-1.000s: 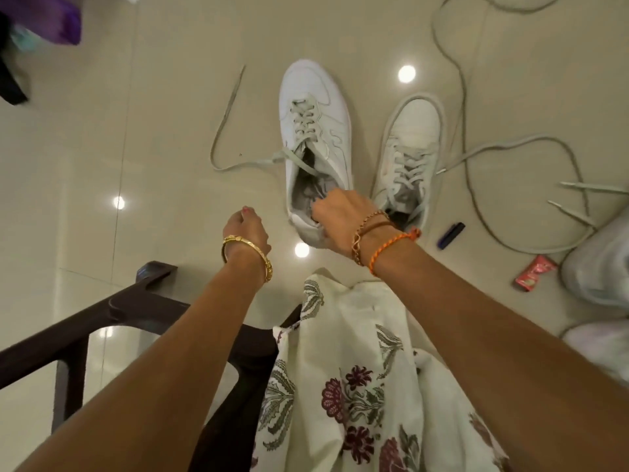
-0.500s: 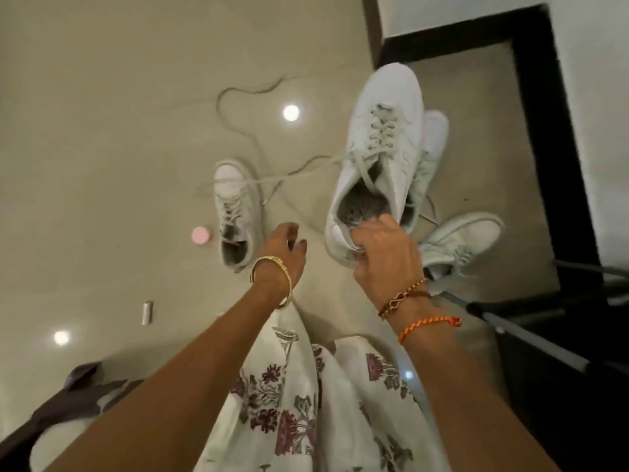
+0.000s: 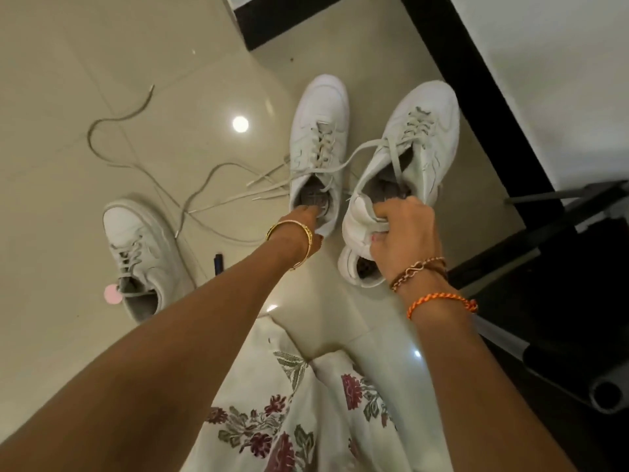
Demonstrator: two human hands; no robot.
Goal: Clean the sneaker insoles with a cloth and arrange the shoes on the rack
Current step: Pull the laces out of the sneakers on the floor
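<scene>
Right hand (image 3: 403,229) curled tight on heel collar of white sneaker (image 3: 405,155), held above floor (image 3: 153,63). Left hand (image 3: 306,226) fingers hooked into heel opening of second sneaker (image 3: 320,144), gripping rim. Third sneaker (image 3: 143,253) on glossy beige tile, left. Smooth leather-look uppers, grey fabric insoles, flat loose laces.

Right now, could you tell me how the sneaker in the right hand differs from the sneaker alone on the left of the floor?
The sneaker in the right hand is gripped at its heel by the right hand; the sneaker on the left is untouched. The held one has loose laces trailing out; the left one's laces stay on the shoe. A pink disc overlaps only the left one. Both are white lace-ups.
</scene>
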